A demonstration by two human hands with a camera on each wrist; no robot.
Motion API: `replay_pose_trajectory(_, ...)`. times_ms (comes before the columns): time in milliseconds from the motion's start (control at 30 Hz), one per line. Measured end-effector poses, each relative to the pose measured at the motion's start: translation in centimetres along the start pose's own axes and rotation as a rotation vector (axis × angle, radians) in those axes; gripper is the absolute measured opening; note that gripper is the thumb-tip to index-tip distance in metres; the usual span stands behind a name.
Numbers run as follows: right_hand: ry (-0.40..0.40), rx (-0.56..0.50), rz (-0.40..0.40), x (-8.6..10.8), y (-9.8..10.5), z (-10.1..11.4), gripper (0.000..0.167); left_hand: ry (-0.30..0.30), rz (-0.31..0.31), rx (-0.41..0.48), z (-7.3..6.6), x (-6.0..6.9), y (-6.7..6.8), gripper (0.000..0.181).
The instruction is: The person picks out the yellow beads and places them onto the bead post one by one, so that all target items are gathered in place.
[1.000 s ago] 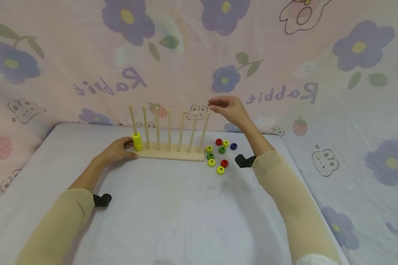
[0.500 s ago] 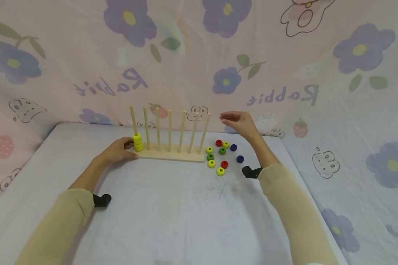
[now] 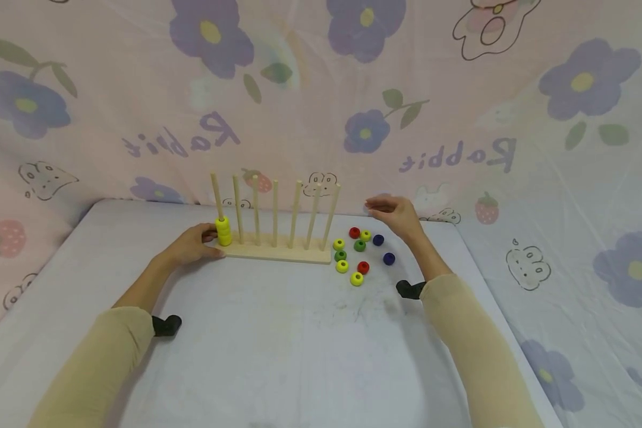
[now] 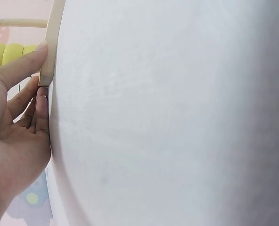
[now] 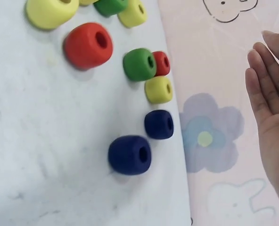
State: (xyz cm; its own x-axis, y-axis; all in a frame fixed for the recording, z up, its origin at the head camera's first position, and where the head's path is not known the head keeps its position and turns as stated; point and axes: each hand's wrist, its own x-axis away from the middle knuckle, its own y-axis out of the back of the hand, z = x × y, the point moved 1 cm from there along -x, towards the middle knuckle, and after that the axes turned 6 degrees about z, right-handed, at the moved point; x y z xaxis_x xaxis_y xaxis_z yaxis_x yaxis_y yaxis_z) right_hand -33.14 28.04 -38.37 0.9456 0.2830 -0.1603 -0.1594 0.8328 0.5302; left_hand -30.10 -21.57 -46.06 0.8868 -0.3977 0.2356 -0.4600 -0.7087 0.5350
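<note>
Beige wooden peg rack (image 3: pixel 275 255), pinched by left hand (image 3: pixel 195 245), presumably for steadiness. Round multicoloured beads (image 3: pixel 359 245) near empty, loose-fingered right hand (image 3: pixel 399 217).

A white tabletop (image 3: pixel 267 345) bears a wooden peg rack (image 3: pixel 276 254) and scattered red, yellow, green and blue beads (image 3: pixel 359 247).

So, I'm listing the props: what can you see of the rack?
The rack is pale and looks wooden: a long, flat base with seven thin pegs in a row. It stands upright on the white table. Yellow beads sit stacked on the leftmost peg; the other six are bare. The left hand holds the base's left end.
</note>
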Motion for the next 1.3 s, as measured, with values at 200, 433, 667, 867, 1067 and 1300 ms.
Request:
replay_pose_trajectory(200, -0.07, -0.025, 0.001, 0.8, -0.1, -1.3, 0.034, -0.012, -0.004, -0.007, 0.0, 0.1, 0.1, 0.082)
replay_pose_trajectory(433, -0.134, 0.031, 0.016, 1.6, -0.5, -3.6, 0.033, 0.01, 0.002, -0.005, 0.2, 0.0, -0.2, 0.084)
replay_pose_trajectory(667, -0.139, -0.004, 0.033, 1.5, -0.8, -4.4, 0.03, 0.009, -0.006, 0.005, 0.2, -0.1, -0.1, 0.084)
replay_pose_trajectory(867, -0.186, 0.046, 0.048, 1.4, -0.9, -5.1, 0.033, 0.009, -0.004, 0.017, 0.0, 0.0, -0.1, 0.084)
replay_pose_trajectory(1067, -0.26, 0.082, 0.071, 1.5, -1.0, -6.2, 0.034, -0.002, -0.009, 0.014, 0.0, 0.0, -0.2, 0.082)
replay_pose_trajectory(1300, -0.354, 0.102, 0.122, 1.1, -1.3, -7.2, 0.033, -0.01, -0.012, 0.009, 0.1, 0.0, -0.1, 0.082)
